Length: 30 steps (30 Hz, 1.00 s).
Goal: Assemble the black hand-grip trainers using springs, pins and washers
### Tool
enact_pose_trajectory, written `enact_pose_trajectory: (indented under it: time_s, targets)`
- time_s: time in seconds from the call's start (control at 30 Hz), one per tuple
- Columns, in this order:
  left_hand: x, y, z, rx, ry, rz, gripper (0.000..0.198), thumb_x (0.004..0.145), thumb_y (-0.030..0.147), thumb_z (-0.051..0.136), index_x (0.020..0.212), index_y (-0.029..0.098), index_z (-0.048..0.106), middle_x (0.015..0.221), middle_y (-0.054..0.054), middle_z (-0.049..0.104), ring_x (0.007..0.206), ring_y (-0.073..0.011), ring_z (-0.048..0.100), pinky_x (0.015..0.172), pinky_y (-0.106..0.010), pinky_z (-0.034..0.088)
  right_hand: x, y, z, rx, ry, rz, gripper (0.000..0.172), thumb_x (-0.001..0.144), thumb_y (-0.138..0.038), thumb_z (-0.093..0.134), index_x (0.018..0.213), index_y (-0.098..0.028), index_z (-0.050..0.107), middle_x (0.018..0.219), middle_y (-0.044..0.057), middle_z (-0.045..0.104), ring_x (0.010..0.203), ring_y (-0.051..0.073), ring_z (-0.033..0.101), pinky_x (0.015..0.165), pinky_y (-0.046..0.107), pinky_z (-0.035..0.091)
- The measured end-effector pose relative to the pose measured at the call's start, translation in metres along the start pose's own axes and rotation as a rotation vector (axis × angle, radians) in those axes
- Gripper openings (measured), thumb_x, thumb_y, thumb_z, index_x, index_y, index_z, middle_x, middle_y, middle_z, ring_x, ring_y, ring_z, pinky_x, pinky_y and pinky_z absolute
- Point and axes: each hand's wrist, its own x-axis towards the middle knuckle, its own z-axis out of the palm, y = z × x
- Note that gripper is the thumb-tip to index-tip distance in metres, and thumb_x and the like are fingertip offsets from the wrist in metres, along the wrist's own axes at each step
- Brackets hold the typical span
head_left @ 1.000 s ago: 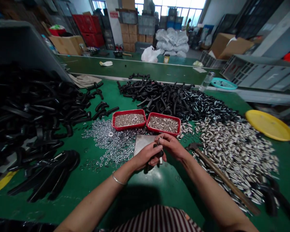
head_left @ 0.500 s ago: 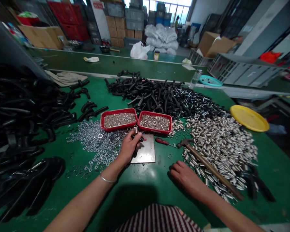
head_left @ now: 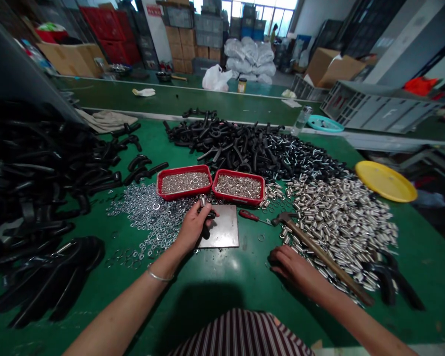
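Note:
My left hand (head_left: 193,226) is closed around a black part (head_left: 206,229) with a threaded metal piece (head_left: 202,200) standing up at its top. It hovers at the left edge of a square metal plate (head_left: 224,227). Near the pile of small metal cylinders (head_left: 344,217), my right hand (head_left: 289,264) rests low over the green table, fingers curled; what lies under them, if anything, is hidden. Two red trays (head_left: 211,184) of small metal pieces stand side by side beyond the plate.
A hammer (head_left: 326,257) lies across the cylinders, beside a red-handled screwdriver (head_left: 249,214). Metal rings (head_left: 148,217) spread at left. Black parts are heaped at the far left (head_left: 40,158) and behind the trays (head_left: 233,143). A yellow lid (head_left: 385,181) sits at right.
My left hand has moved slightly left with the black part. My right hand has shifted right towards the cylinders, and its fingers are more curled.

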Motion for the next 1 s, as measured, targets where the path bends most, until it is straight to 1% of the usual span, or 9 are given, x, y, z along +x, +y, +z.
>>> enact_pose_trajectory:
  time_s: [0.17, 0.23, 0.37, 0.43, 0.53, 0.67, 0.83, 0.9, 1.0]
  targets:
    - [-0.001, -0.006, 0.014, -0.009, 0.032, 0.008, 0.036, 0.089, 0.053, 0.06, 0.089, 0.017, 0.058, 0.081, -0.003, 0.069, 0.052, -0.0074, 0.05, 0.052, -0.02, 0.041, 0.004, -0.003, 0.002, -0.104, 0.0, -0.077, 0.021, 0.101, -0.02, 0.045, 0.09, -0.022, 0.063, 0.098, 0.009, 0.063, 0.091, 0.024, 0.056, 0.079, 0.038, 0.049]
    - [-0.002, -0.005, 0.023, 0.01, 0.003, 0.013, 0.036, 0.091, 0.053, 0.056, 0.091, 0.017, 0.06, 0.085, -0.005, 0.07, 0.059, -0.0099, 0.056, 0.056, -0.022, 0.045, 0.017, -0.006, 0.0, -0.006, 0.035, -0.075, 0.022, 0.101, -0.02, 0.045, 0.089, -0.021, 0.063, 0.098, 0.009, 0.064, 0.09, 0.023, 0.056, 0.081, 0.038, 0.049]
    - [-0.007, 0.001, 0.037, 0.136, -0.031, 0.146, 0.03, 0.097, 0.045, 0.049, 0.098, 0.019, 0.063, 0.098, -0.006, 0.069, 0.086, -0.0163, 0.064, 0.078, -0.028, 0.05, 0.071, -0.028, -0.009, 0.6, 0.277, 0.109, 0.012, 0.097, -0.032, 0.056, 0.097, -0.022, 0.062, 0.099, 0.006, 0.065, 0.092, 0.021, 0.062, 0.087, 0.038, 0.051]
    - [-0.009, 0.001, 0.041, 0.198, -0.01, 0.221, 0.026, 0.098, 0.041, 0.048, 0.102, 0.019, 0.062, 0.1, -0.006, 0.067, 0.095, -0.0182, 0.062, 0.088, -0.031, 0.048, 0.104, -0.045, -0.011, 1.031, 0.371, 0.233, 0.021, 0.093, -0.039, 0.063, 0.103, -0.021, 0.062, 0.095, 0.005, 0.066, 0.086, 0.019, 0.065, 0.082, 0.036, 0.055]
    - [-0.009, -0.003, 0.039, 0.292, 0.046, 0.282, 0.024, 0.099, 0.039, 0.046, 0.103, 0.019, 0.058, 0.1, -0.007, 0.064, 0.097, -0.0195, 0.06, 0.092, -0.033, 0.045, 0.143, -0.065, -0.008, 1.578, 0.248, 0.319, 0.03, 0.085, -0.041, 0.075, 0.1, -0.016, 0.066, 0.088, 0.005, 0.07, 0.075, 0.015, 0.067, 0.075, 0.03, 0.058]
    - [-0.005, -0.01, 0.03, 0.39, 0.105, 0.297, 0.024, 0.099, 0.04, 0.045, 0.103, 0.019, 0.056, 0.104, -0.009, 0.061, 0.102, -0.022, 0.057, 0.095, -0.037, 0.042, 0.16, -0.074, 0.001, 1.847, 0.084, 0.377, 0.033, 0.077, -0.035, 0.083, 0.098, -0.013, 0.069, 0.088, 0.007, 0.073, 0.071, 0.011, 0.068, 0.073, 0.024, 0.059]
    - [-0.004, -0.009, 0.031, 0.374, 0.115, 0.224, 0.023, 0.098, 0.04, 0.045, 0.096, 0.02, 0.055, 0.094, -0.006, 0.06, 0.091, -0.0201, 0.057, 0.087, -0.034, 0.044, 0.156, -0.074, 0.005, 1.644, 0.236, 0.329, 0.027, 0.078, -0.034, 0.081, 0.091, -0.017, 0.064, 0.079, 0.001, 0.07, 0.066, 0.012, 0.067, 0.065, 0.025, 0.058]
    - [-0.004, -0.005, 0.033, 0.315, 0.086, 0.165, 0.024, 0.098, 0.04, 0.045, 0.096, 0.019, 0.055, 0.091, -0.004, 0.061, 0.086, -0.0186, 0.057, 0.083, -0.031, 0.044, 0.154, -0.071, 0.006, 1.355, 0.355, 0.251, 0.024, 0.081, -0.036, 0.077, 0.091, -0.02, 0.062, 0.076, -0.001, 0.068, 0.063, 0.014, 0.066, 0.062, 0.028, 0.056]
    - [-0.004, 0.001, 0.033, 0.233, 0.011, 0.105, 0.025, 0.098, 0.042, 0.046, 0.096, 0.019, 0.057, 0.09, -0.002, 0.062, 0.087, -0.0178, 0.058, 0.082, -0.029, 0.044, 0.152, -0.064, 0.008, 0.756, 0.527, 0.018, 0.017, 0.087, -0.035, 0.071, 0.095, -0.021, 0.066, 0.085, 0.004, 0.07, 0.076, 0.02, 0.066, 0.073, 0.035, 0.055]
